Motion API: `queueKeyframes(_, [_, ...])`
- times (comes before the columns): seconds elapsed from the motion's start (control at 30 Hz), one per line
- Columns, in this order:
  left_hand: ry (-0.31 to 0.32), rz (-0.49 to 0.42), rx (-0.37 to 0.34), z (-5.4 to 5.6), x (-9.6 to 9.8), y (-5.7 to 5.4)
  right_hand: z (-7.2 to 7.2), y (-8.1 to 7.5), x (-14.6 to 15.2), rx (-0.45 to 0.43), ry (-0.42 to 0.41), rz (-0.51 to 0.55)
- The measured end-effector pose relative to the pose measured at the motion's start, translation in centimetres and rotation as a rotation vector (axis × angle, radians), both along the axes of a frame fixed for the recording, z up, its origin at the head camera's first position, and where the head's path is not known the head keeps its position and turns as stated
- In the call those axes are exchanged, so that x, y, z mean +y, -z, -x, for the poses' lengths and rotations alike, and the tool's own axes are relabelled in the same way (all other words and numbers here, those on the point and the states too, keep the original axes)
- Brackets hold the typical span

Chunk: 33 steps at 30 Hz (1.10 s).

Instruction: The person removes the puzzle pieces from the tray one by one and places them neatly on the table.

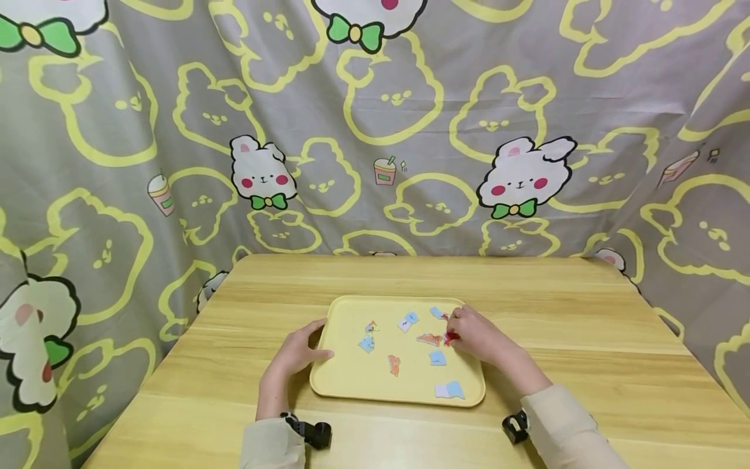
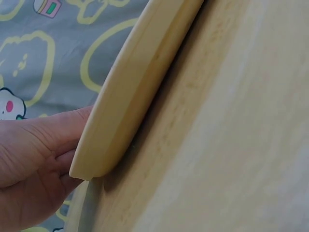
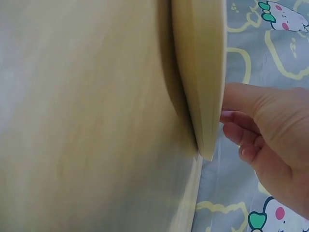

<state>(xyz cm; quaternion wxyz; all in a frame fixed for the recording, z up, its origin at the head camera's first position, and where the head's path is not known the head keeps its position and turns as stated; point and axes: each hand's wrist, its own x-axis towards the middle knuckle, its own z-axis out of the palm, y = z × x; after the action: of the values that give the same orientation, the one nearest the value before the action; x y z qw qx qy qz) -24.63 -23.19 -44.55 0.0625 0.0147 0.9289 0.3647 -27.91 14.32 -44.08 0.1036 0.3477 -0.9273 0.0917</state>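
A pale yellow tray [image 1: 351,384] lies on the table, with several flat, irregular picture puzzle pieces scattered over it. My left hand [image 1: 297,352] grips the tray's left edge, thumb over the rim; in the left wrist view the fingers of that hand [image 2: 38,164] go behind the tray wall. At the right side my right hand [image 1: 477,332] reaches over the rim, and its fingertips pinch a small red puzzle piece [image 1: 450,338]. Close by are an orange-red piece [image 1: 430,339] and a blue piece [image 1: 437,358]. The right wrist view hides the fingertips behind the tray wall [image 3: 205,87].
More pieces lie on the tray: a blue-and-white one [image 1: 408,320], an orange one [image 1: 394,365], a blue one at left [image 1: 366,343] and a pink-and-blue one [image 1: 450,389]. Beyond the wooden table [image 1: 281,280] hangs a patterned curtain [image 1: 363,215].
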Motion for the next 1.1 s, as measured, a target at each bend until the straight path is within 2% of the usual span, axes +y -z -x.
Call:
queueKeyframes(0.2, [0.01,-0.003,0.012,-0.09,-0.01,0.2,-0.15,0.16,0.05,-0.013,0.021,0.008])
queueKeyframes(0.53, [0.007,0.0,0.025,-0.17,0.07,0.46,-0.13,0.86,0.56,0.002,-0.019,0.087])
queueKeyframes(0.77, [0.005,-0.004,0.024,-0.27,0.06,0.48,-0.23,0.73,0.48,-0.067,0.007,0.147])
queueKeyframes(0.9, [0.008,-0.004,0.023,-0.27,0.05,0.36,-0.21,0.57,0.42,-0.074,-0.005,0.181])
queueKeyframes(1.1, [0.005,-0.01,0.024,-0.12,-0.01,0.41,-0.11,0.46,0.44,-0.2,0.032,0.304])
